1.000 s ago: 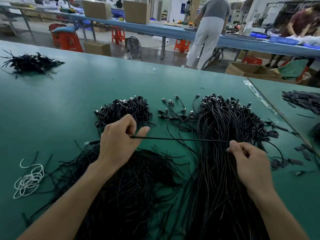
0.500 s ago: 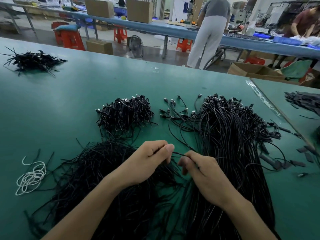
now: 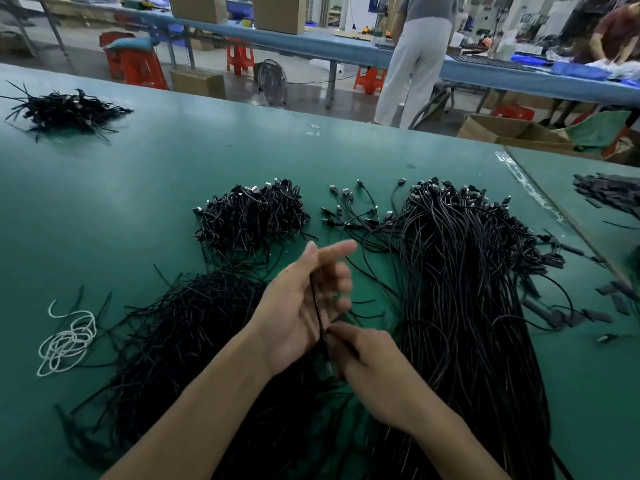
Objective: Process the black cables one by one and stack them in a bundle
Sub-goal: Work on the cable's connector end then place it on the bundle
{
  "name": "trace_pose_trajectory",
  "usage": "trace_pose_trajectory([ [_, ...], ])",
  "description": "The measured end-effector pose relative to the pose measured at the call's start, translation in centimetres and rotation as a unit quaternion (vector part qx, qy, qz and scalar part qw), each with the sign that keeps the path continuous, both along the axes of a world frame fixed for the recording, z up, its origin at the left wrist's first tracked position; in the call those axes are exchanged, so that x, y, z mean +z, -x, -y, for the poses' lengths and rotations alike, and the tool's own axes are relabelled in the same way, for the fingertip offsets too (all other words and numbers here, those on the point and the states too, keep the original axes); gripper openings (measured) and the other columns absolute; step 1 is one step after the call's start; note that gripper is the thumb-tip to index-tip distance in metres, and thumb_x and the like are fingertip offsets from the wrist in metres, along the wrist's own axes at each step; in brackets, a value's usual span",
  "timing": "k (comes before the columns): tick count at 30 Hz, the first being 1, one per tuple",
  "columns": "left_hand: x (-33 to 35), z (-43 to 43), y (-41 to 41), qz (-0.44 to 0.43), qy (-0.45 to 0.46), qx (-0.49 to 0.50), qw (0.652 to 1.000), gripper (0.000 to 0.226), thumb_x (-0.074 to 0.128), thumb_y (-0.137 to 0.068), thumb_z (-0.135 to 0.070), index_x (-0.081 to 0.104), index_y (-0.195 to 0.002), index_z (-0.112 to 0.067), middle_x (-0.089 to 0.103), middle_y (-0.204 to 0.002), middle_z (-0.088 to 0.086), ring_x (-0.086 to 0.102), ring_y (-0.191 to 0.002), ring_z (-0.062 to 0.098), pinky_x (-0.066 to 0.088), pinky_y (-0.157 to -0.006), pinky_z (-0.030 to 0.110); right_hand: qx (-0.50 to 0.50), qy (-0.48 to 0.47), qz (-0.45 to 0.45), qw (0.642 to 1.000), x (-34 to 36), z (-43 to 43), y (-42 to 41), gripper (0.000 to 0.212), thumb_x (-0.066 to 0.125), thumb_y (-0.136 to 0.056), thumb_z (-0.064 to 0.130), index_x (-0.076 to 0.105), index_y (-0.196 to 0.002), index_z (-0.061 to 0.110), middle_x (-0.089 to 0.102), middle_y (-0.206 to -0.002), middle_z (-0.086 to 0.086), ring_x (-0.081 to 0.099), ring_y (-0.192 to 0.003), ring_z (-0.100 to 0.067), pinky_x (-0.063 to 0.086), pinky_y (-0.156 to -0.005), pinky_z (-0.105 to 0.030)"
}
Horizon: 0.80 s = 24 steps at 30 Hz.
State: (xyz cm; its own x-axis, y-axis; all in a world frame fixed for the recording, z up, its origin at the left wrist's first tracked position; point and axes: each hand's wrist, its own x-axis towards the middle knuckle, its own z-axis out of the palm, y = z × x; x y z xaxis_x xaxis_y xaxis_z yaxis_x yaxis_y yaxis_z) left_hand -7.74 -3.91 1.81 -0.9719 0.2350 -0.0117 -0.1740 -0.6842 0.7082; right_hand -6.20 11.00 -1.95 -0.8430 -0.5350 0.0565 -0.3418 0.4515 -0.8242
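One black cable [image 3: 318,308] runs down the palm of my left hand [image 3: 304,303], whose fingers are stretched out straight and blurred. My right hand [image 3: 370,368] pinches the lower end of that cable just under the left palm. Both hands hover above the green table [image 3: 138,188]. To the right lies a big heap of long black cables [image 3: 467,289] with connectors at its far end. Beyond my left hand sits a pile of folded cable bundles [image 3: 252,216].
A heap of thin black ties [image 3: 180,327] spreads under my left forearm, with white ties [image 3: 65,341] further left. Loose cable ends [image 3: 356,209] lie between the two cable piles. Another black pile [image 3: 65,110] sits far left; black tabs [image 3: 609,195] right. People stand at the far benches.
A second ago the cable was stretched taut between my hands held apart. The hands then came together, and now the left hand has opened with the cable along its palm.
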Motion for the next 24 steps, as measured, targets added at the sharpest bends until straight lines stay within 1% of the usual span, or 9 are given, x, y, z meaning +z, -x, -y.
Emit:
trace_pose_trajectory([
  [2, -0.8, 0.0, 0.4, -0.020, 0.052, 0.061, 0.997, 0.045, 0.047, -0.092, -0.039, 0.077, -0.107, -0.010, 0.072, -0.093, 0.007, 0.068, -0.086, 0.016, 0.058, -0.078, 0.026, 0.005, -0.059, -0.016, 0.998, -0.1, -0.1, -0.6, 0.027, 0.038, -0.092, 0.049, 0.056, -0.083, 0.030, 0.056, -0.063, 0.018, 0.042, -0.048, -0.006, 0.034, -0.046, -0.026],
  [4, -1.5, 0.1, 0.3, -0.065, 0.179, 0.099, 0.977, 0.042, 0.045, -0.095, -0.036, 0.073, -0.110, -0.011, 0.074, -0.098, 0.007, 0.069, -0.093, 0.019, 0.057, -0.085, 0.029, -0.011, -0.077, -0.048, 0.996, 0.3, -0.7, -0.8, 0.030, 0.037, -0.093, 0.048, 0.058, -0.086, 0.028, 0.060, -0.072, 0.016, 0.051, -0.057, -0.007, 0.042, -0.052, -0.032],
  [7, -2.6, 0.2, 0.0, -0.159, 0.440, 0.131, 0.874, 0.029, 0.044, -0.103, -0.025, 0.070, -0.108, -0.014, 0.074, -0.096, 0.001, 0.070, -0.092, 0.011, 0.056, -0.083, 0.024, -0.036, -0.061, -0.096, 0.993, 1.7, -1.8, -0.6, 0.025, 0.046, -0.095, 0.043, 0.064, -0.088, 0.028, 0.062, -0.077, 0.017, 0.057, -0.071, -0.005, 0.045, -0.061, -0.029],
  [9, -2.9, 0.3, -0.2, -0.193, 0.539, 0.107, 0.813, 0.029, 0.044, -0.106, -0.020, 0.071, -0.105, -0.012, 0.073, -0.092, -0.003, 0.069, -0.084, 0.004, 0.053, -0.077, 0.017, -0.042, -0.069, -0.129, 0.988, 2.9, -2.6, -0.3, 0.029, 0.049, -0.090, 0.052, 0.067, -0.088, 0.030, 0.063, -0.078, 0.019, 0.060, -0.074, -0.004, 0.049, -0.063, -0.029],
  [10, -2.8, 0.3, -0.4, -0.191, 0.553, 0.082, 0.807, 0.031, 0.044, -0.106, -0.021, 0.072, -0.098, -0.010, 0.072, -0.085, -0.004, 0.067, -0.075, 0.002, 0.051, -0.070, 0.014, -0.048, -0.067, -0.148, 0.986, 3.5, -3.0, 0.0, 0.029, 0.052, -0.089, 0.054, 0.069, -0.088, 0.031, 0.064, -0.079, 0.020, 0.062, -0.075, -0.003, 0.050, -0.064, -0.028],
  [15, -1.0, -0.6, -1.7, -0.121, 0.466, -0.060, 0.875, 0.059, 0.035, -0.101, -0.050, 0.063, -0.057, -0.022, 0.049, -0.044, -0.007, 0.041, -0.039, 0.005, 0.035, -0.045, 0.014, -0.077, 0.033, -0.137, 0.987, 5.7, -4.2, 2.0, 0.017, 0.075, -0.078, 0.046, 0.075, -0.077, 0.029, 0.065, -0.072, 0.011, 0.058, -0.063, -0.007, 0.042, -0.058, -0.013],
  [19, 0.3, -0.6, -1.8, -0.016, 0.232, -0.156, 0.960, 0.061, 0.033, -0.100, -0.057, 0.045, -0.052, -0.020, 0.028, -0.043, -0.008, 0.022, -0.036, 0.006, 0.025, -0.039, 0.017, -0.076, 0.192, -0.026, 0.978, 4.8, -2.7, 2.5, 0.022, 0.070, -0.081, 0.039, 0.073, -0.074, 0.019, 0.061, -0.062, 0.007, 0.050, -0.055, -0.006, 0.041, -0.053, -0.019],
  [22, 0.2, -0.2, -1.4, 0.005, 0.076, -0.132, 0.988, 0.051, 0.040, -0.100, -0.044, 0.049, -0.055, -0.022, 0.033, -0.044, -0.010, 0.026, -0.037, 0.002, 0.025, -0.036, 0.015, -0.090, 0.169, 0.046, 0.980, 2.7, -1.4, 1.7, 0.035, 0.054, -0.092, 0.042, 0.060, -0.066, 0.019, 0.046, -0.056, 0.005, 0.040, -0.053, -0.014, 0.033, -0.051, -0.033],
  [24, 0.0, -0.2, -1.3, 0.013, 0.009, -0.078, 0.997, 0.048, 0.043, -0.100, -0.039, 0.062, -0.062, -0.016, 0.045, -0.050, -0.006, 0.038, -0.040, 0.003, 0.035, -0.038, 0.015, -0.067, 0.094, 0.037, 0.993, 1.5, -1.0, 0.7, 0.036, 0.048, -0.101, 0.038, 0.056, -0.069, 0.023, 0.048, -0.055, 0.008, 0.042, -0.052, -0.010, 0.036, -0.052, -0.035],
])
